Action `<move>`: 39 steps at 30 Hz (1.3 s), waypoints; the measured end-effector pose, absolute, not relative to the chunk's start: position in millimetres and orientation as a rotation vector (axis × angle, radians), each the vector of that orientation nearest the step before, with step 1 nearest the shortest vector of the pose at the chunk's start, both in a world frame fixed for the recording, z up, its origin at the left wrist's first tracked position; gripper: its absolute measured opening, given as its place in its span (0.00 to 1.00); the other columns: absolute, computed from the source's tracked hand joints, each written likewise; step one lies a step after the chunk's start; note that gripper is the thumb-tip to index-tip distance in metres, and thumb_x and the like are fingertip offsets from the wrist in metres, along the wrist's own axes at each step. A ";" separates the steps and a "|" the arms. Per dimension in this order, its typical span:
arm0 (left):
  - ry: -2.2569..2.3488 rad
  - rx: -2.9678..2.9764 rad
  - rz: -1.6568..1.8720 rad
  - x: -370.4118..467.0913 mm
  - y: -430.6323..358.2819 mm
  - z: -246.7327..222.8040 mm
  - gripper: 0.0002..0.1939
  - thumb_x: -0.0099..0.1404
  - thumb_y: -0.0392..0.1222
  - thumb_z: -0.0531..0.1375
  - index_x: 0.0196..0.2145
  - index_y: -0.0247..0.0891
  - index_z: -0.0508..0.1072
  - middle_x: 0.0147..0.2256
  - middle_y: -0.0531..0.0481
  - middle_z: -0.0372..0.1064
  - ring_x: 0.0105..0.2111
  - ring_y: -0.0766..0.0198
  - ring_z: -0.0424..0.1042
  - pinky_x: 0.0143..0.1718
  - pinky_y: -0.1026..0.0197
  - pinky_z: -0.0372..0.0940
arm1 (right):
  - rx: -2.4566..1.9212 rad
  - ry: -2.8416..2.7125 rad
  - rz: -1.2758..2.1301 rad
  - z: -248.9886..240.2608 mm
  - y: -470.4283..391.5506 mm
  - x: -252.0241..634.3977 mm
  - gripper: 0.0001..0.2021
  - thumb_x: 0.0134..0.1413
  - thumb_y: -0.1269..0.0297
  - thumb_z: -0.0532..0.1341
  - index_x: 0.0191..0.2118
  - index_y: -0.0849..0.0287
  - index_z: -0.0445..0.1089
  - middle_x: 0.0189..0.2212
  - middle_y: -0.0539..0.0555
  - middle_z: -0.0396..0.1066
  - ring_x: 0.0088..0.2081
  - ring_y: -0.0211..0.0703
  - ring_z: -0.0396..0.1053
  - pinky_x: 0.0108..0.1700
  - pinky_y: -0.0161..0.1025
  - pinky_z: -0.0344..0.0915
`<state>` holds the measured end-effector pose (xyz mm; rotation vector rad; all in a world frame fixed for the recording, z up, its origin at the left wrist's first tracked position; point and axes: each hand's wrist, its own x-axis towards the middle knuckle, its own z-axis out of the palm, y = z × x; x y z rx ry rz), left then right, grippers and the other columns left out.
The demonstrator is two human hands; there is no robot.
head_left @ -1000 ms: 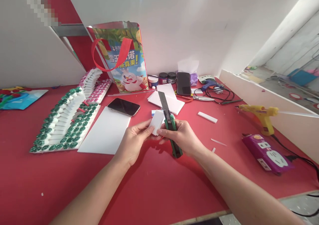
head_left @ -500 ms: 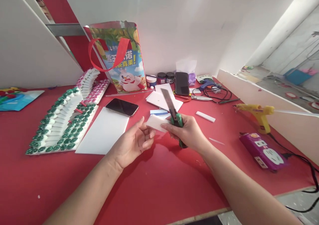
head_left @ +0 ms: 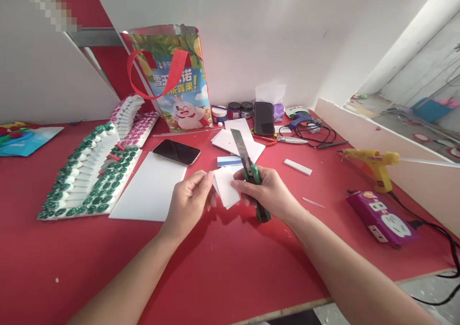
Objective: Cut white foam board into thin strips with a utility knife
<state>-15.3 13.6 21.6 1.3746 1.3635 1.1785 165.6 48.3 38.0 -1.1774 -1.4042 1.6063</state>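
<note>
two hands at work above a red table. the left hand pinches the left edge of a few overlapping white cards between thumb and fingers. the right hand has its fingers curled around the green handle of a cutter, blade bared and pointing to the far side; its thumb lies at the right edge of the cards. the cards are held between the hands, just on the near side of a blue-striped piece. left: a white sheet, with a phone across its far end. right: a white strip, then a yellow glue gun on the far side of a purple socket block. far: a bag, upright, beside jars.
</note>
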 end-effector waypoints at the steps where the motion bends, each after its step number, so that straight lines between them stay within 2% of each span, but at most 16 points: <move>1: 1.374 1.401 1.166 -14.3 12.4 22.2 0.20 0.71 0.50 0.55 0.23 0.39 0.67 0.20 0.55 0.63 0.21 0.68 0.63 0.26 0.63 0.60 | -1.175 -1.407 1.618 38.4 47.7 164.8 0.17 0.45 0.53 0.71 0.29 0.58 0.66 0.14 0.44 0.64 0.17 0.32 0.60 0.20 0.32 0.55; 4: 1.370 1.428 1.147 -13.1 11.3 23.2 0.19 0.71 0.49 0.55 0.23 0.39 0.66 0.19 0.56 0.63 0.19 0.68 0.64 0.25 0.64 0.61 | -1.188 -1.396 1.624 38.4 47.6 165.0 0.19 0.42 0.53 0.72 0.27 0.58 0.63 0.14 0.43 0.63 0.17 0.31 0.58 0.20 0.32 0.53; 8: 1.384 1.362 1.185 -16.0 14.2 22.5 0.20 0.71 0.48 0.54 0.23 0.39 0.66 0.17 0.56 0.64 0.17 0.69 0.64 0.23 0.64 0.61 | -1.166 -1.147 1.582 38.3 55.7 175.4 0.18 0.42 0.56 0.73 0.29 0.58 0.64 0.14 0.42 0.60 0.16 0.30 0.55 0.19 0.31 0.49; 14: 1.411 1.272 1.242 -16.9 13.8 27.4 0.19 0.69 0.48 0.57 0.22 0.39 0.68 0.16 0.56 0.65 0.15 0.69 0.64 0.19 0.65 0.62 | -1.163 -0.885 1.632 43.7 66.8 189.1 0.17 0.39 0.60 0.74 0.28 0.60 0.66 0.13 0.43 0.56 0.16 0.29 0.52 0.20 0.31 0.50; 17: 1.444 1.279 1.251 -15.7 11.4 30.2 0.14 0.68 0.47 0.59 0.26 0.38 0.71 0.17 0.56 0.67 0.15 0.69 0.66 0.18 0.66 0.63 | -1.180 -0.853 1.692 43.1 65.8 186.2 0.18 0.38 0.61 0.75 0.29 0.61 0.66 0.14 0.43 0.56 0.17 0.28 0.53 0.19 0.30 0.47; 21: 1.456 1.334 1.246 -15.8 10.4 29.4 0.09 0.68 0.46 0.59 0.35 0.39 0.73 0.18 0.56 0.70 0.16 0.68 0.69 0.23 0.65 0.68 | -1.179 -0.889 1.757 39.3 63.3 181.2 0.18 0.36 0.64 0.75 0.31 0.62 0.67 0.15 0.43 0.58 0.18 0.29 0.54 0.19 0.30 0.47; 24: 1.430 1.373 1.273 -15.5 10.7 28.2 0.08 0.69 0.45 0.58 0.38 0.39 0.72 0.24 0.54 0.74 0.21 0.66 0.74 0.29 0.64 0.71 | -1.171 -0.895 1.782 37.7 63.0 180.4 0.18 0.35 0.67 0.75 0.32 0.62 0.68 0.18 0.44 0.60 0.19 0.29 0.55 0.20 0.30 0.48; 27: 1.333 1.477 1.384 -14.7 10.7 27.6 0.07 0.70 0.43 0.57 0.40 0.39 0.73 0.37 0.48 0.76 0.34 0.63 0.78 0.41 0.61 0.73 | -1.152 -0.841 1.779 37.3 64.7 182.5 0.18 0.35 0.67 0.75 0.33 0.62 0.67 0.18 0.44 0.60 0.19 0.28 0.54 0.20 0.30 0.49; 29: 1.232 1.600 1.459 -14.5 10.4 26.7 0.06 0.69 0.40 0.59 0.41 0.38 0.74 0.45 0.45 0.73 0.43 0.59 0.76 0.46 0.59 0.71 | -1.113 -0.802 1.772 37.2 66.3 184.7 0.18 0.36 0.67 0.75 0.33 0.62 0.67 0.19 0.43 0.59 0.19 0.28 0.54 0.20 0.29 0.49; 31: 1.140 1.705 1.500 -14.9 9.8 25.2 0.05 0.66 0.38 0.62 0.41 0.39 0.75 0.47 0.45 0.71 0.49 0.57 0.72 0.50 0.57 0.70 | -1.081 -0.780 1.769 37.4 67.6 186.4 0.18 0.36 0.68 0.75 0.33 0.62 0.67 0.19 0.43 0.59 0.19 0.28 0.53 0.20 0.29 0.49; 35: 1.112 1.764 1.573 -16.4 9.0 22.3 0.04 0.64 0.33 0.63 0.37 0.39 0.74 0.43 0.47 0.66 0.47 0.60 0.69 0.48 0.59 0.68 | -1.066 -0.778 1.779 38.4 67.9 187.0 0.18 0.37 0.68 0.75 0.33 0.62 0.67 0.19 0.43 0.59 0.19 0.27 0.53 0.19 0.29 0.48; 39: 1.192 1.712 1.538 -16.4 9.1 21.7 0.11 0.66 0.35 0.60 0.46 0.39 0.73 0.49 0.44 0.63 0.48 0.59 0.68 0.47 0.60 0.69 | -1.076 -0.798 1.779 39.0 66.9 186.8 0.18 0.38 0.68 0.75 0.34 0.62 0.68 0.19 0.43 0.59 0.20 0.28 0.53 0.19 0.29 0.48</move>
